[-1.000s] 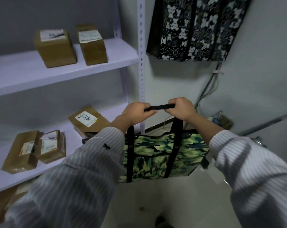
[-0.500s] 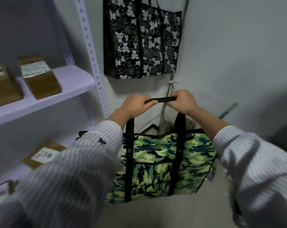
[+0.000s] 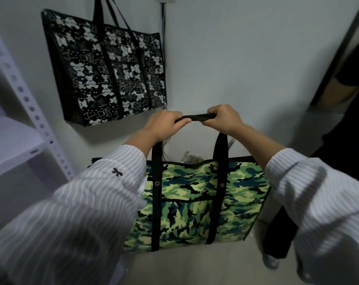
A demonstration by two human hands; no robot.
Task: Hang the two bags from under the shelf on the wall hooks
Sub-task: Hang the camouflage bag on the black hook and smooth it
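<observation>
Both hands, left hand (image 3: 166, 125) and right hand (image 3: 223, 119), clench the black strap of a camouflage bag (image 3: 195, 204) at centre; a bear-print bag (image 3: 110, 68) hangs on the wall at eleven o'clock. No readable writing.

Both arms are clothed in long sleeves of a loose white shirt with fine grey vertical pinstripes. The left sleeve (image 3: 88, 204) carries one small black bow-shaped mark on the forearm, near the cuff. The right sleeve (image 3: 318, 202) shows no marking. Both cuffs sit pushed back short of the wrist, leaving the left hand (image 3: 164, 125) and right hand (image 3: 223, 118) uncovered; no rings, watch or gloves visible.
</observation>
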